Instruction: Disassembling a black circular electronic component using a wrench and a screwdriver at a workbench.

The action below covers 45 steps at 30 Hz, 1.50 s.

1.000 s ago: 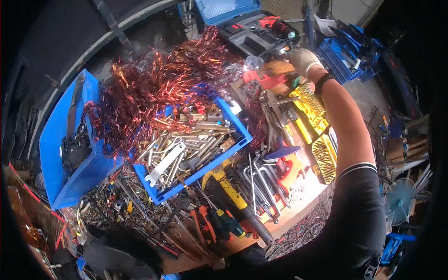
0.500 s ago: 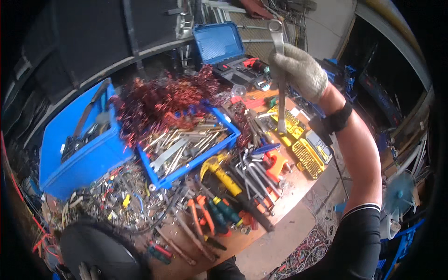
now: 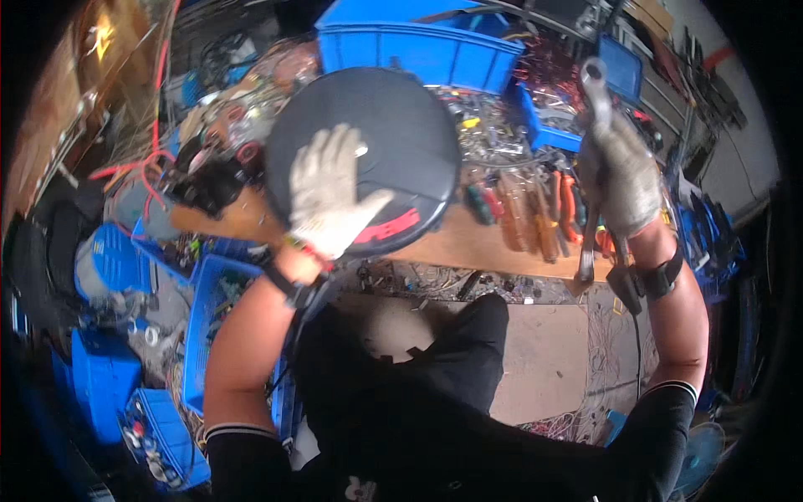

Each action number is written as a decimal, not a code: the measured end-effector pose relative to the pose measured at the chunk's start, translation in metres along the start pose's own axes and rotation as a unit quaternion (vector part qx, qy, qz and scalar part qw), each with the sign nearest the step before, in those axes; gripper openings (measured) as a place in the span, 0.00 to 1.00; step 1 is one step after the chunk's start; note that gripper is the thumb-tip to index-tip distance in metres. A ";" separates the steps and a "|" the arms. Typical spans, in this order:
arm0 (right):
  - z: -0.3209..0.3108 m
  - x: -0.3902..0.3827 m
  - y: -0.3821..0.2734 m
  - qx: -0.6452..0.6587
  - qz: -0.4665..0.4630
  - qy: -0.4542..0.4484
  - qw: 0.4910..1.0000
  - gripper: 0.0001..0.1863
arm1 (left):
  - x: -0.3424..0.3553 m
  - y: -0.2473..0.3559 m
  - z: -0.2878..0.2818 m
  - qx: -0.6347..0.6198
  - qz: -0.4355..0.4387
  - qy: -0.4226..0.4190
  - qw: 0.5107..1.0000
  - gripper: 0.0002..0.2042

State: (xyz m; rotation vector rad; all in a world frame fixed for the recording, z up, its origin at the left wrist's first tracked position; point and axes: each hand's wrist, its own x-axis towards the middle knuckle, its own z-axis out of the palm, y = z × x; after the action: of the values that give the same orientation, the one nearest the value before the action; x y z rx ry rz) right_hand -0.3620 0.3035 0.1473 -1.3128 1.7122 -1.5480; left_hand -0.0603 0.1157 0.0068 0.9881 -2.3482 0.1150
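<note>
My left hand (image 3: 329,188), in a pale work glove, lies flat with fingers stretched out on a round black plastic disc (image 3: 410,134) with a red strip, near the bench's front edge. My right hand (image 3: 625,176), also gloved, grips a long silver wrench (image 3: 595,88) at the right, above the hand tools; its ring end points up past my fingers and its other end hangs below my hand. A row of screwdrivers and pliers (image 3: 569,205) with orange, green and red handles lies on the wooden bench (image 3: 452,247) between my hands.
A large blue bin (image 3: 418,50) stands at the back, beside a smaller blue tray (image 3: 552,134) of metal pieces. Loose small parts, red hose (image 3: 157,167) and cables crowd the left. More blue containers (image 3: 104,381) stand low at the left. My legs and a cardboard sheet (image 3: 544,351) are below.
The view has swung down and left. My right hand went from the back of the bench to raised with the wrench. My left hand now shows fully on the black disc.
</note>
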 end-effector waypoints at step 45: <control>0.171 0.048 0.021 -0.352 0.110 -0.318 0.874 0.26 | -0.043 -0.016 0.004 -0.091 0.019 0.077 0.993 0.35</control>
State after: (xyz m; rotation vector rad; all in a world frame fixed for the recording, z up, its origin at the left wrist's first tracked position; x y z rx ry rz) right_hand -0.2452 0.1780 0.0973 -1.6306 1.9143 -0.2525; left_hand -0.0275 0.1300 -0.0226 0.8174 -2.1921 -0.0085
